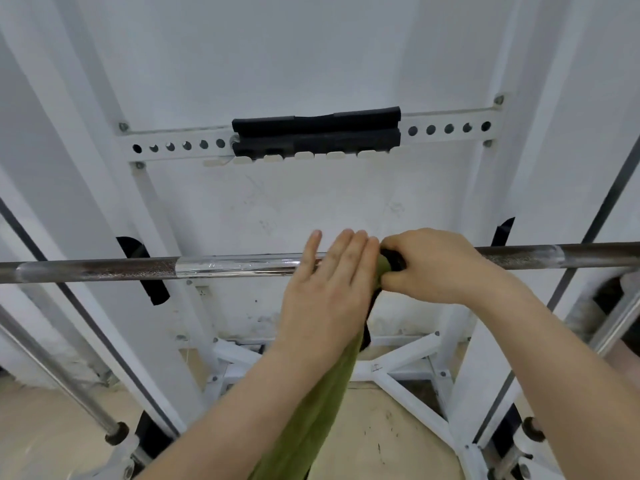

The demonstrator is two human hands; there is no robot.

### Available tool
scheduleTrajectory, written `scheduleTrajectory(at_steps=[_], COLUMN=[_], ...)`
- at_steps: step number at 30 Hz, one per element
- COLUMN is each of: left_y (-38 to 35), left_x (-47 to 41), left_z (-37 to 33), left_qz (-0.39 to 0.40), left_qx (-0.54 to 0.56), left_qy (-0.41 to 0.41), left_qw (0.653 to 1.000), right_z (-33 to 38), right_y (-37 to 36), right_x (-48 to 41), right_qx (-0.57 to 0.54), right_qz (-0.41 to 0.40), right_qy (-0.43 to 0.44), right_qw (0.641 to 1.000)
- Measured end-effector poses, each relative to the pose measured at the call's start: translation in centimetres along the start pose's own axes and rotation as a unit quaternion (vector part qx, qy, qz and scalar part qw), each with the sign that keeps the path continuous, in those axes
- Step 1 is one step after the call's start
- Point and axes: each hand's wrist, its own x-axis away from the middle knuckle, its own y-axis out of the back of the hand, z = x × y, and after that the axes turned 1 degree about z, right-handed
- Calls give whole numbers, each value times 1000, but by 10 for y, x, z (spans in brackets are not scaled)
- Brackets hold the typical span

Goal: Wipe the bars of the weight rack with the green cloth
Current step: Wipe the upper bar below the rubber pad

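**Both hands at the middle of the bar, green cloth between them**

The white rack (481, 209) fills the room in front of the person, its two slanted posts rising on either side of a pale wall. High between the posts runs a white crossbeam (180, 144) drilled with a row of round holes, and a black pad (317, 131) is clamped over its middle. At the bottom, white braces (405, 348) cross above a tan floor (391, 427).

A long steel bar (149, 269) lies level across the rack, touching a black hook (152, 289) on the left post. Its surface is dull and knurled toward the ends, with a bright polished stretch just left of the hands.

The green cloth (325, 403) hangs from the bar at its middle and trails down toward the person between the two forearms. Its top end is bunched on the bar, partly hidden.

The right hand (433, 268) is wrapped over the bar with its grip closed on the bunched top of the cloth; something dark shows under the fingers, possibly a fold of the cloth in shadow. The left hand (329, 292) lies flat and open, fingers straight and together, resting across the bar just beside the right hand, its edge against the cloth.
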Motion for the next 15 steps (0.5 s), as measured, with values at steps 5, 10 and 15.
scheduleTrajectory(at_steps=[5,10,15], left_y=[38,36,25], left_x=[-31,-70,-95], left_z=[25,38,37], left_qz=[166,80,114], left_qx=[87,69,101], left_qy=[7,37,124], left_qw=[982,994,981], right_z=[-8,0,26], right_y=[4,1,3], right_x=[6,-6,-9], right_qx=[-197,-263,-182], right_qz=[-39,-182,-163], right_qy=[33,-42,-51], right_qw=[979,947,968])
